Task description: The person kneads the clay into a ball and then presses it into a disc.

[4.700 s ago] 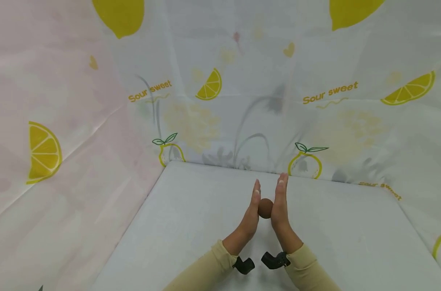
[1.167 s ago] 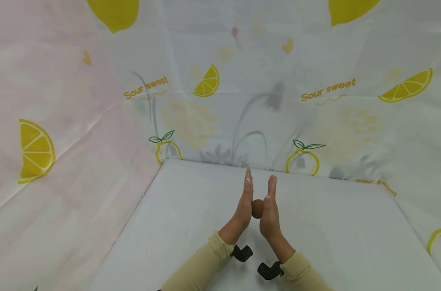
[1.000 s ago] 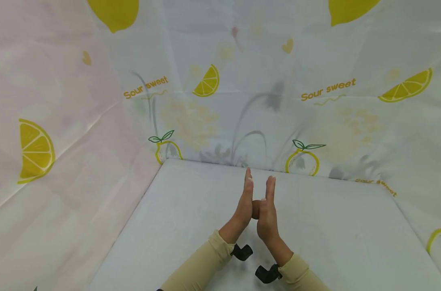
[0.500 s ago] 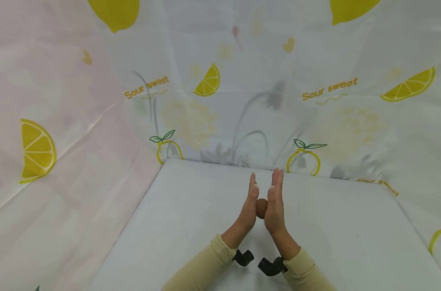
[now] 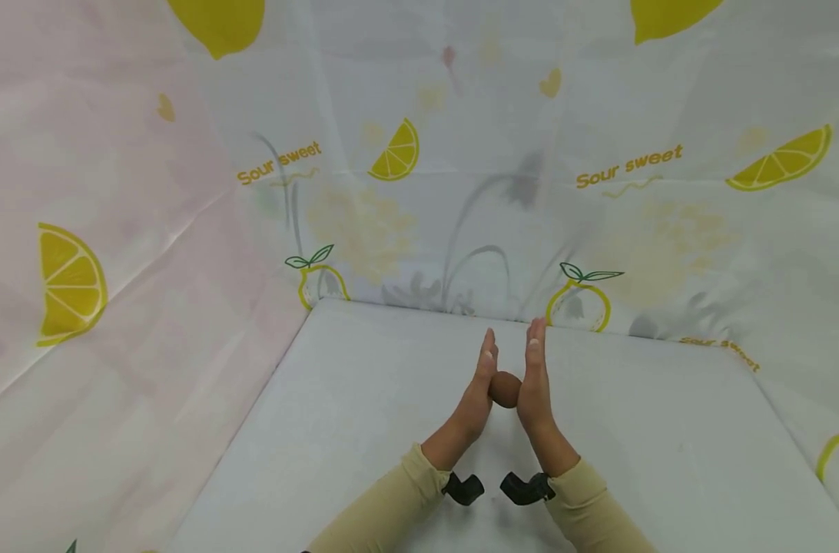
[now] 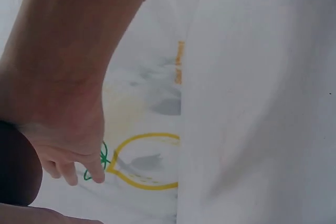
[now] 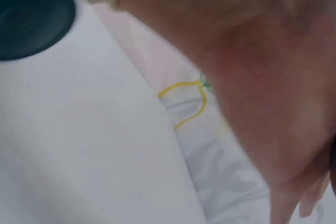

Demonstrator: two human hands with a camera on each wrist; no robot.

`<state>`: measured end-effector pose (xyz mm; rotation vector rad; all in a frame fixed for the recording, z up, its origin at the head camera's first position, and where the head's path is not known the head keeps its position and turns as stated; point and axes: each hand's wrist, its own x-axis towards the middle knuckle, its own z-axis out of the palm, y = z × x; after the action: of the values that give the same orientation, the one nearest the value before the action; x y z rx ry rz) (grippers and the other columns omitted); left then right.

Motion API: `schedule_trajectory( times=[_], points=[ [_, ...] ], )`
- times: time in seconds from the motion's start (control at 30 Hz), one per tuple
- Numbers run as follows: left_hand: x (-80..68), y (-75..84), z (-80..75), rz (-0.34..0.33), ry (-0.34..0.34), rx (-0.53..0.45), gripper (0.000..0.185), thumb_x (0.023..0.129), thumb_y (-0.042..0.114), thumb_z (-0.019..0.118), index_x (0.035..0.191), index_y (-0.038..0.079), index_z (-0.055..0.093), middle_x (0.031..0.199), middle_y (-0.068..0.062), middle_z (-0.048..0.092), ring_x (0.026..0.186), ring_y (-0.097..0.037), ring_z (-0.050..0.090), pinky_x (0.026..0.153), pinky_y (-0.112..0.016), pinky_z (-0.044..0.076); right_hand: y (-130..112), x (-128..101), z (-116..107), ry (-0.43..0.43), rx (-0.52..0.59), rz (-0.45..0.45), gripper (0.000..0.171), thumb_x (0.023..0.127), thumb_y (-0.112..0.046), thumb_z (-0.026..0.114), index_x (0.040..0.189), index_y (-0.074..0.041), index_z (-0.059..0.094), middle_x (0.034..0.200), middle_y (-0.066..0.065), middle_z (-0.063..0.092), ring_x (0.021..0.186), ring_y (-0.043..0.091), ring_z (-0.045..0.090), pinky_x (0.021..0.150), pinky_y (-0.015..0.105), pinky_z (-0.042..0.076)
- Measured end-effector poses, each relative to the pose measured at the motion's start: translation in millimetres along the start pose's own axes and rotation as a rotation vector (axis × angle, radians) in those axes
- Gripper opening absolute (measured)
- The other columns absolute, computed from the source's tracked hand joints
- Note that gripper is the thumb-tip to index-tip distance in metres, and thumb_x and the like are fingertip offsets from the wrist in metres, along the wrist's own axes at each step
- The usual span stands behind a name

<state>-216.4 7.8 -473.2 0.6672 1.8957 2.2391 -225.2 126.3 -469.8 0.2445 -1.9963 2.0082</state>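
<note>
A small round brown ball [image 5: 505, 389] of smooth, matte, clay-like stuff sits pressed between two flat palms above the pale grey bench [image 5: 668, 453]. The left hand [image 5: 476, 399] and the right hand [image 5: 534, 388] stand on edge, fingers [image 5: 487, 357] straight and pointing away, not curled round the ball. Beige ribbed sleeves [image 5: 392, 511] cover both forearms. A thin glossy plastic sheet printed with yellow lemons [image 5: 392, 153] walls in the bench.

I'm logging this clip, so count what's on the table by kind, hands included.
Brown ball: 1, pressed between the flat palms
Hands: 2, left hand and right hand
Table: 1
Total: 4
</note>
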Motion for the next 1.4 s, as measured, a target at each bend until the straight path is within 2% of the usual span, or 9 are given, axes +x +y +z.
schedule_trajectory(
  times=[0.17,0.4,0.67,1.03,1.23,1.4],
  points=[
    [3.7,4.5,-4.7,0.017,0.012,-0.003,0.083,0.104,0.067,0.012,0.164,0.014,-0.008,0.170,-0.004,-0.009,0.156,-0.023,-0.004,0.124,-0.052,0.003,12,-6,2,-0.006,-0.044,0.014,0.064,0.111,-0.039,0.021,0.164,-0.014,-0.002,0.170,-0.002,0.000,0.156,0.018,0.002,0.124,0.047,0.002],
    [13.7,14.2,-8.4,0.025,0.058,0.008,0.082,0.103,0.068,0.015,0.165,0.018,-0.004,0.170,0.002,-0.006,0.156,-0.017,0.000,0.124,-0.049,0.007,20,-23,15,-0.051,-0.083,-0.076,0.064,0.111,-0.028,0.024,0.163,-0.015,-0.011,0.170,0.000,0.001,0.156,0.020,0.002,0.123,0.053,0.004],
    [14.5,8.5,-8.8,0.000,0.105,0.087,0.082,0.103,0.067,0.018,0.165,0.016,0.000,0.170,0.001,-0.003,0.155,-0.018,-0.001,0.123,-0.052,0.001,6,-28,22,-0.028,-0.082,-0.144,0.066,0.110,-0.027,0.028,0.163,-0.015,-0.010,0.170,-0.001,0.003,0.156,0.021,0.004,0.123,0.051,0.006],
    [8.3,-3.0,-4.4,-0.017,0.087,0.094,0.078,0.106,0.062,0.014,0.165,0.014,0.000,0.170,0.001,-0.002,0.155,-0.018,0.000,0.124,-0.050,0.001,-20,-7,16,-0.058,-0.001,-0.084,0.068,0.110,-0.038,0.025,0.163,-0.012,-0.008,0.170,-0.001,0.004,0.156,0.014,0.004,0.124,0.045,0.004],
    [3.6,-5.4,0.0,-0.036,0.071,0.102,0.080,0.105,0.064,0.013,0.164,0.013,-0.003,0.171,-0.003,0.000,0.156,-0.020,0.001,0.123,-0.053,0.002,-13,4,6,-0.054,0.005,0.010,0.069,0.109,-0.044,0.026,0.164,-0.017,-0.006,0.169,-0.008,0.004,0.155,0.009,0.003,0.124,0.041,0.003],
    [0.3,-4.9,3.3,-0.029,0.050,0.078,0.079,0.106,0.062,0.013,0.164,0.012,-0.005,0.170,-0.006,0.003,0.156,-0.022,0.003,0.123,-0.055,0.004,-2,11,-2,-0.038,-0.033,0.052,0.069,0.109,-0.045,0.025,0.164,-0.016,-0.005,0.170,-0.003,0.001,0.155,0.012,0.001,0.125,0.043,0.002]
  ],
)
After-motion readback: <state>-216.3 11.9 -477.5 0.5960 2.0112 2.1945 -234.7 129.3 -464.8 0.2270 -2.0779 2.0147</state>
